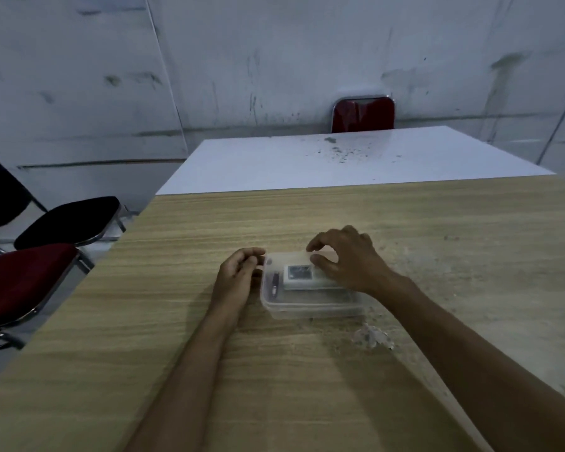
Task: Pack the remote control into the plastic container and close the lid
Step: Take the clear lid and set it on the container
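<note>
A clear plastic container stands on the wooden table, its see-through lid lying on top. Through the lid I see a white remote control with a dark screen and a small dark pen-like thing to its left. My left hand rests against the container's left end, fingers curled at its rim. My right hand lies over the far right part of the lid, thumb and fingers spread and touching it. The right half of the remote is hidden under that hand.
The wooden table adjoins a white table behind it. A crumpled bit of clear plastic lies near the container's right front. Red and black chairs stand at the left; a red chair back is at the far side.
</note>
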